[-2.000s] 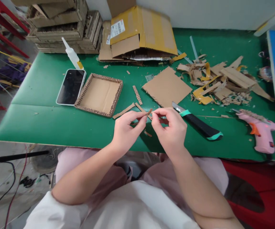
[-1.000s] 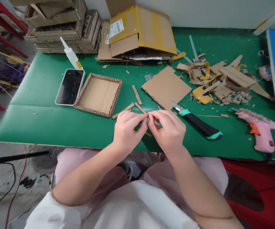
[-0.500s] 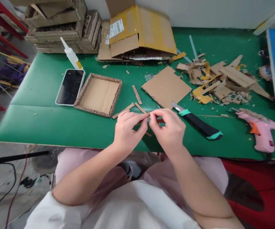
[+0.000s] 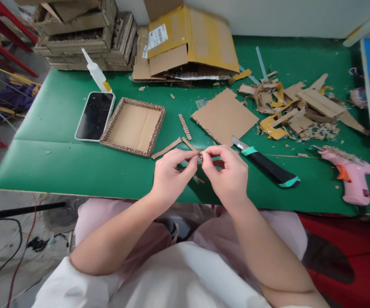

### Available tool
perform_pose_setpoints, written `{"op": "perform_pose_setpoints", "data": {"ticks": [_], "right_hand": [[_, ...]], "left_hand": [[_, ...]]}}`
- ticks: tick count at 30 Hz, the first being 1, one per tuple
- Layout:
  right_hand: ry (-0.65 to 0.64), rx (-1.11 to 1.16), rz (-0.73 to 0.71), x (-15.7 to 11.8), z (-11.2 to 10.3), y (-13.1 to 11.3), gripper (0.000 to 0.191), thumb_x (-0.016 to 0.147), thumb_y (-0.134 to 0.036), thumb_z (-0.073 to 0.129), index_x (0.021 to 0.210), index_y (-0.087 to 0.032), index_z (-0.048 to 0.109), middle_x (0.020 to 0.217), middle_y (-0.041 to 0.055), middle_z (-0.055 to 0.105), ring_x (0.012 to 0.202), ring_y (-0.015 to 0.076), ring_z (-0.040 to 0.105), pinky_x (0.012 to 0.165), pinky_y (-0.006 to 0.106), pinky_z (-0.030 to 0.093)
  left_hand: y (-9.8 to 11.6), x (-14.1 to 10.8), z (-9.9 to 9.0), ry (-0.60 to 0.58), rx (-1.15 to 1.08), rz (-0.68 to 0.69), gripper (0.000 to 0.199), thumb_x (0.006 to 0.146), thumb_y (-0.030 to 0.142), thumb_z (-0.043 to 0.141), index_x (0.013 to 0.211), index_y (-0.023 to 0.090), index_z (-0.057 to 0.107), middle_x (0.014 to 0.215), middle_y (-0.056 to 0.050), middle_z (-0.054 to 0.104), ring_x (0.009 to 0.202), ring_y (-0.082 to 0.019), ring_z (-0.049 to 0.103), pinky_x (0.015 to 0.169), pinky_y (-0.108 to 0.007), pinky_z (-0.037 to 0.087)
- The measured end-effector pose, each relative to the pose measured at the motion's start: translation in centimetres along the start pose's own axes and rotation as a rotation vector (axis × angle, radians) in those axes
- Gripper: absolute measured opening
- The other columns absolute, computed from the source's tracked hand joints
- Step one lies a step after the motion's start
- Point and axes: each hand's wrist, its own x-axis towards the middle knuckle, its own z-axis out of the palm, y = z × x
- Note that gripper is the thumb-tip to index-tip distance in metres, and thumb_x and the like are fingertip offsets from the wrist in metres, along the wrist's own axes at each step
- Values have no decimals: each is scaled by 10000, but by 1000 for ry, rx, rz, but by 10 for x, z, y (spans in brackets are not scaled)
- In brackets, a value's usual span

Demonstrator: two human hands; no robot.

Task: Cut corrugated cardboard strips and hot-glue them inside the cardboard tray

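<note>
Between the fingertips of my left hand and my right hand is a small piece of cardboard, mostly hidden. Both hands are closed in a pinch and nearly touch. Just beyond them lie thin cardboard strips and a short corrugated strip. A shallow cardboard tray with corrugated walls sits to the left. Past my right hand is a flat cardboard square, and a utility knife lies with its blade out near the square's front corner.
On the right are a pink hot glue gun and a heap of cardboard scraps. A phone and a glue bottle lie left of the tray. Along the back stand a taped carton and stacked cardboard pieces.
My left fingers have shifted slightly in their pinch, with the fingertips a little more bent. My right hand and the things on the table stay almost the same.
</note>
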Motion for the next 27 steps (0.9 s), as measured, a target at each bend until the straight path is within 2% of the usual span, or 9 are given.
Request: {"op": "perform_pose_setpoints", "data": {"ticks": [2,4,10,16,20,23,27], "right_hand": [[-47,122,142,0,-1,-1,53,799,-163,540,758,-174,572,700,-25,623,600,57,588,521,131,501],[-77,190,224,0,-2,-2,60,803,-189,533,770,-179,582,715,-21,628,599,68,599,518,154,514],[-111,180,231,0,-3,-3,79,795,-215,528,743,-187,580,722,-14,631,618,78,598,518,166,502],[-240,500,496,1,-3,2,88,775,-257,534,744,-177,555,622,-37,588,503,75,562,449,182,496],[-276,660,608,4,-4,6,83,753,-247,527,712,-175,529,553,-48,552,481,80,552,418,183,485],[-275,697,637,7,-8,9,91,767,-253,513,725,-175,534,524,-56,533,456,79,539,391,177,463],[-329,553,568,10,-17,12,116,773,-273,554,731,-166,575,553,-49,561,453,67,530,408,170,460]], "left_hand": [[1,0,0,-2,-28,-19,114,768,171,582,761,190,694,731,11,711,663,-91,634,634,-186,498],[1,1,-1,-11,-52,-41,113,767,177,583,769,195,695,735,13,712,655,-93,636,626,-190,500],[1,1,-1,-31,-66,-54,102,765,197,598,786,188,697,762,5,717,670,-94,637,628,-187,494],[1,1,-2,-29,-32,-12,111,764,166,584,736,190,688,700,18,702,634,-87,620,606,-186,484],[2,2,-2,-40,-39,-20,111,763,166,587,722,183,689,713,10,707,652,-92,627,622,-189,489],[2,3,-3,-44,-93,-115,112,770,189,588,741,187,696,757,2,719,672,-102,640,653,-208,503],[-2,10,-9,22,-340,-306,118,768,275,619,782,188,698,815,-15,721,665,-105,647,648,-220,523]]}}
